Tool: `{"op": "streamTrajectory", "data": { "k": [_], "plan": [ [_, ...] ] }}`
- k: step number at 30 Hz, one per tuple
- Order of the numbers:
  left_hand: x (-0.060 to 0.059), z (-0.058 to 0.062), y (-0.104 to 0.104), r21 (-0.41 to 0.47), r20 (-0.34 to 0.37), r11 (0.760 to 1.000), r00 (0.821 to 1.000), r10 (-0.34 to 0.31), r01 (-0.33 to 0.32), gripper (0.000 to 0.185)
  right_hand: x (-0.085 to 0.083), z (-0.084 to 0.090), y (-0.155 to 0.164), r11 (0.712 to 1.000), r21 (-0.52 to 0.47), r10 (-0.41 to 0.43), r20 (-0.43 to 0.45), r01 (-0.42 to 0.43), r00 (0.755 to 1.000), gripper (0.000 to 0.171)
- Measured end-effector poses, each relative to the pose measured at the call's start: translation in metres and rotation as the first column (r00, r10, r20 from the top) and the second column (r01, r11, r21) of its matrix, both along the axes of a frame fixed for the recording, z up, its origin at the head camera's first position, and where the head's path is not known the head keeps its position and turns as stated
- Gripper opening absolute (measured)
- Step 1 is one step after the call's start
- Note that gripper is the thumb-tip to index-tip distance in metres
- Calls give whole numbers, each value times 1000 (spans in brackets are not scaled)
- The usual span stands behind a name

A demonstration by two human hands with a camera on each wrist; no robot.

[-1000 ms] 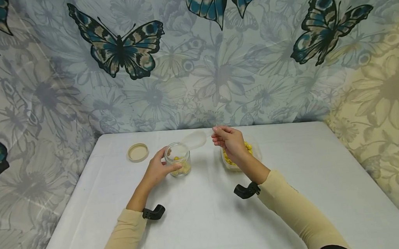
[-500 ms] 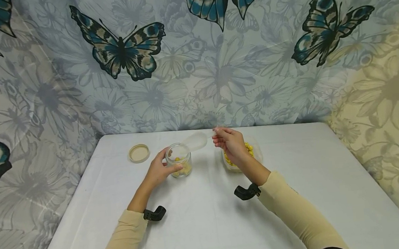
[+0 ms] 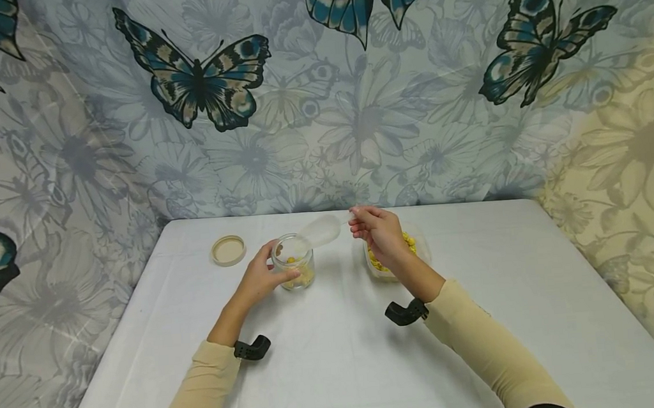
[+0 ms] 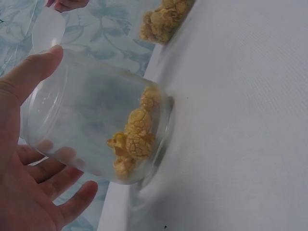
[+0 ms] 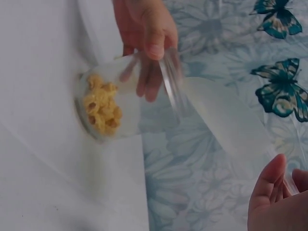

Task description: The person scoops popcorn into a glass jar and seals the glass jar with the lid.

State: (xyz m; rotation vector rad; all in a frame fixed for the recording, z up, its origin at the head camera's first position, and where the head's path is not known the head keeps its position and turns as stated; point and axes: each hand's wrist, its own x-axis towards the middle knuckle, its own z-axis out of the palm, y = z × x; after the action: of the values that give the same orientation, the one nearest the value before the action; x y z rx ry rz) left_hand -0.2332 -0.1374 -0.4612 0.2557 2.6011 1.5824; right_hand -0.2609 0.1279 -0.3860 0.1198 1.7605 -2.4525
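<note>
Left hand point(image 3: 259, 278) gripping upright jar point(image 3: 293, 260), right hand point(image 3: 379, 233) holding spoon point(image 3: 321, 231) pointing jarward

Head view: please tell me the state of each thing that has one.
glass jar: upright, lid off, some popcorn inside
lid: lying on table, apart
plastic spoon: over jar mouth
plastic container: open, holds popcorn
left hand: grips jar
right hand: pinches spoon handle

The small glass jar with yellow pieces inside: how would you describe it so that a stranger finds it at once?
On the white table, look near the far edge, a little left of the middle. There the left hand grips a small clear glass jar, open at the top, with yellow popcorn-like pieces at its bottom. Unlike the flat beige lid on its left and the low clear tub on its right, it stands upright and is held.
</note>
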Motion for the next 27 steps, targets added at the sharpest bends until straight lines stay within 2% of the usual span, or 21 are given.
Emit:
{"op": "streamTrajectory", "data": {
  "k": [7,11,18,27],
  "plan": [
    [-1,2,-1,-45,0,999,1000,-16,16,89,-1,3,1,1000,-19,-19,15,19,1000,18],
    [-1,4,-1,-68,3,998,1000,-19,19,92,-1,5,3,999,-19,-26,17,26,1000,21],
    [0,12,-2,-113,3,993,1000,-16,16,99,0,8,9,998,-56,-40,13,41,999,10],
    [-2,21,3,-135,-40,991,999,-12,6,96,3,13,20,996,-82,-35,-18,33,999,17]
  ]
}}
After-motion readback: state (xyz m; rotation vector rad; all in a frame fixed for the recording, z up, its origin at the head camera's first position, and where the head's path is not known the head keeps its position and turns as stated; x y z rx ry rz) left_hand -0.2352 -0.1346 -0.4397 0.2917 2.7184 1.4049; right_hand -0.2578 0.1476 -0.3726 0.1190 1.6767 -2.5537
